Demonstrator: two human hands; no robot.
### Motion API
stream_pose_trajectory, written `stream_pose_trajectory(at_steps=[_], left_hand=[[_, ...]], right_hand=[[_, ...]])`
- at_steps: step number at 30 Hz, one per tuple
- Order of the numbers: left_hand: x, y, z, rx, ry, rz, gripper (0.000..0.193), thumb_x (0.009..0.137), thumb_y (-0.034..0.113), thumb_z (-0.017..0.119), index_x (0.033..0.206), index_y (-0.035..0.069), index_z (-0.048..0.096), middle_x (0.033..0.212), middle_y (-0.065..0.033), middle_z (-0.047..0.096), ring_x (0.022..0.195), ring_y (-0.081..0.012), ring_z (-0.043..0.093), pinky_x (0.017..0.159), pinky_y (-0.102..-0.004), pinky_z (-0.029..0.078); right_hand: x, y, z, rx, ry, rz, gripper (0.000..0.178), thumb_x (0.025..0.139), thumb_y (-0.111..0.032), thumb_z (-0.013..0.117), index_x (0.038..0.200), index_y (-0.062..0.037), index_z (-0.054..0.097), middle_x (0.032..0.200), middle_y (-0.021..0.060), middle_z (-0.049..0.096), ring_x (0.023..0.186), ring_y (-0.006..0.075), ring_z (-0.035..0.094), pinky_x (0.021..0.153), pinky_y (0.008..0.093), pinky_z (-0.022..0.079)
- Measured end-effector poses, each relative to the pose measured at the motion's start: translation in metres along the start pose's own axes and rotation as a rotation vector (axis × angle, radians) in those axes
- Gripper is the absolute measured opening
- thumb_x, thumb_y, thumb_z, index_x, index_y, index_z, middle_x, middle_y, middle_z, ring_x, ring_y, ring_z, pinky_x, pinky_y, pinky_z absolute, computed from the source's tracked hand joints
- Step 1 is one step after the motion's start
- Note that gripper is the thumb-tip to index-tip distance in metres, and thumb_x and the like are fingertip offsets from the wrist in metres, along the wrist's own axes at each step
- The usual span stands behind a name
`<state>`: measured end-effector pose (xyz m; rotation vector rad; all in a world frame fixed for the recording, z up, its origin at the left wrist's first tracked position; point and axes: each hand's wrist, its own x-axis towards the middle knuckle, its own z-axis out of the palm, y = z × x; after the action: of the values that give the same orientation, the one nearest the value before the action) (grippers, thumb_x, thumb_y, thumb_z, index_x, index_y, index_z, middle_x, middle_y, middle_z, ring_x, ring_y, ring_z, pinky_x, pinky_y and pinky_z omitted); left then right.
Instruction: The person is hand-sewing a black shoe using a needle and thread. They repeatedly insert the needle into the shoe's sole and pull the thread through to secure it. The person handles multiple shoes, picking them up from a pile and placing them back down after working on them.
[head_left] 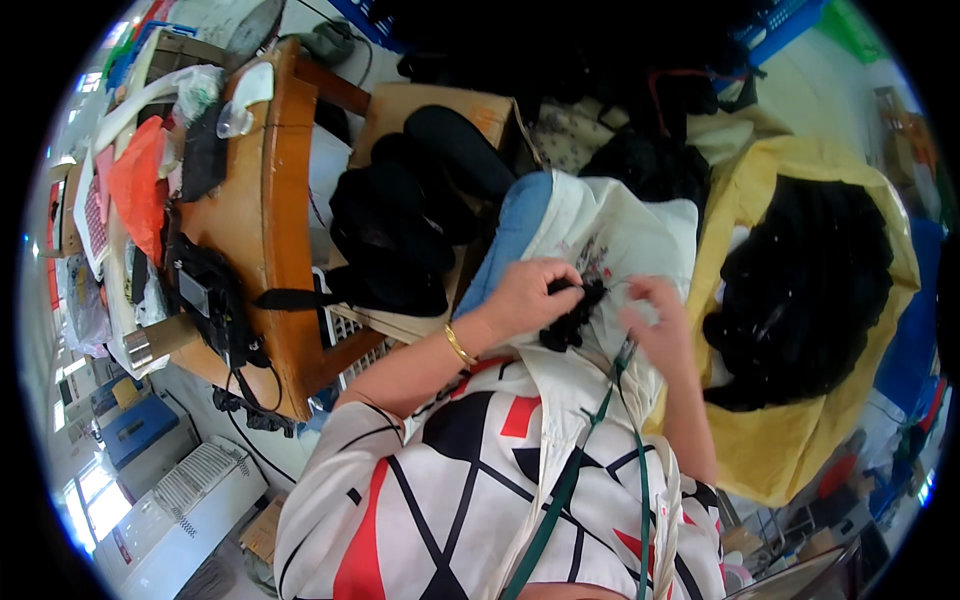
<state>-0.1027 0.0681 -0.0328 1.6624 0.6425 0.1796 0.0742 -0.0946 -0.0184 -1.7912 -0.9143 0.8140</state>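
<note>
Over my lap, my left hand (537, 293) pinches a small piece of fluffy black material (572, 325), part of which hangs below the fingers. Just to its right, my right hand (655, 318) is raised and somewhat blurred, its thumb and fingertips drawn together. A thin line seems to run from the black piece toward those fingertips; what they hold is too small to make out. Under both hands lies a white cloth with a printed pattern (650, 228). A green cord (570, 490) hangs from my neck, with a small dark metal tool (625, 355) at its end below my right hand.
To the right stands a yellow sack (790, 455) filled with black pieces (800, 290). A cardboard box (390, 110) at the left carries several black padded shapes (400, 220). Beyond it is a wooden table (285, 230) with a black bag (205, 295) and cloth scraps.
</note>
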Motion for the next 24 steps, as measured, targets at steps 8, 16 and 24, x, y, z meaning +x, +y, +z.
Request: stream_pose_trajectory(at_steps=[8, 16, 24], left_hand=[[0.082, -0.106, -0.053, -0.289, 0.871, -0.295, 0.051, 0.084, 0.027, 0.081, 0.12, 0.001, 0.056, 0.103, -0.0032, 0.061, 0.094, -0.0108, 0.058, 0.077, -0.0258, 0.05], [0.16, -0.153, -0.092, -0.299, 1.271, -0.623, 0.076, 0.073, 0.024, 0.088, 0.121, -0.017, 0.047, 0.125, -0.0348, 0.057, 0.111, -0.039, 0.063, 0.094, -0.042, 0.052], [0.165, -0.172, -0.116, -0.28, 1.027, -0.181, 0.046, 0.071, 0.014, 0.081, 0.107, -0.008, 0.064, 0.104, -0.021, 0.068, 0.093, -0.0343, 0.067, 0.083, -0.0386, 0.052]], right_hand=[[0.033, -0.019, 0.024, -0.103, -0.004, -0.054, 0.009, 0.086, -0.007, 0.07, 0.091, -0.002, 0.066, 0.083, 0.01, 0.063, 0.073, 0.0217, 0.062, 0.064, 0.0323, 0.048], [0.019, -0.009, 0.02, -0.026, 0.027, 0.044, 0.011, 0.089, -0.009, 0.07, 0.093, 0.0001, 0.066, 0.084, 0.0099, 0.063, 0.075, 0.0196, 0.062, 0.069, 0.0303, 0.049], [0.007, -0.003, 0.016, 0.068, 0.062, 0.092, 0.012, 0.089, -0.009, 0.071, 0.095, 0.0001, 0.066, 0.087, 0.0072, 0.065, 0.077, 0.0154, 0.061, 0.073, 0.0285, 0.05]])
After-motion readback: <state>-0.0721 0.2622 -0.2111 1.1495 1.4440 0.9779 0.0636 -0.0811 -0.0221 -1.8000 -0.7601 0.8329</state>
